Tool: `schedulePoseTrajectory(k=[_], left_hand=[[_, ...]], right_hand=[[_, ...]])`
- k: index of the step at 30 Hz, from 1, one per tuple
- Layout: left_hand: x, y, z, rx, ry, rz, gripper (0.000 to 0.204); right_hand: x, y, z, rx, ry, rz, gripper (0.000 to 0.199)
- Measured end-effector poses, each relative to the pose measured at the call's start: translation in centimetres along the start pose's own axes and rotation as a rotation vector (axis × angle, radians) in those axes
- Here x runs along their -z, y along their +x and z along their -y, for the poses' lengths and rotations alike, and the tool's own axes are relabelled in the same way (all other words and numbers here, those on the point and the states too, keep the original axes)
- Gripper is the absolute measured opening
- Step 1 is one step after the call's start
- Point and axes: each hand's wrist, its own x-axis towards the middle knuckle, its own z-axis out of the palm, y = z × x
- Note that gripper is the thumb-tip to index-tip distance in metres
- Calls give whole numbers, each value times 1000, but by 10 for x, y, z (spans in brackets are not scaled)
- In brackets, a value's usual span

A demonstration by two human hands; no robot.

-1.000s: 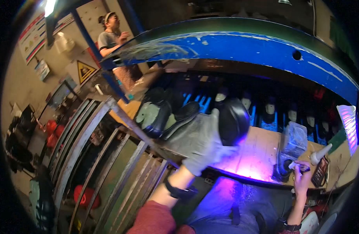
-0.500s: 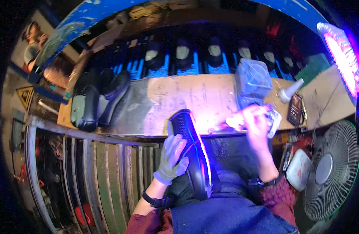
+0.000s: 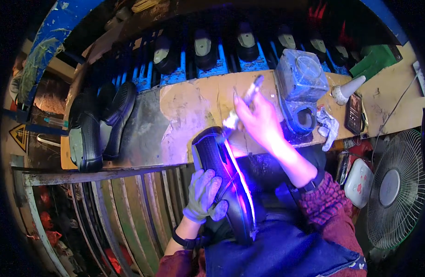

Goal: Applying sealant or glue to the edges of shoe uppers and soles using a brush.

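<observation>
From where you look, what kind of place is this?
Probably a shoe-making workshop. The left hand steadies a black shoe sole while the right hand works it with a brush; more black soles lie on the worn bench.

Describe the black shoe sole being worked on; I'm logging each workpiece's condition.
The black shoe sole is long, dark and rubbery-looking, with a finely ribbed tread face. It stands tilted on edge, toe toward the workbench, heel toward the person's lap. Violet light glows along its right rim. The gloved left hand grips its left side; the bare right hand holds a brush whose bristles touch the toe end.
</observation>
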Motion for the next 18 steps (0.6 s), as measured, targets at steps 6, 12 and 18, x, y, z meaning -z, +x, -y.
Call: schedulePoseTrajectory(k=[6, 12, 18], left_hand=[[1, -1, 4, -2, -6, -15, 57], [0, -1, -3, 32, 6, -8, 56], [-1, 9, -9, 87, 67, -21, 50]], right_hand=[[-6, 14, -3, -49, 143, 44, 23], [20, -38, 0, 71, 75, 225, 13], [48, -79, 15, -35, 351, 244, 14]])
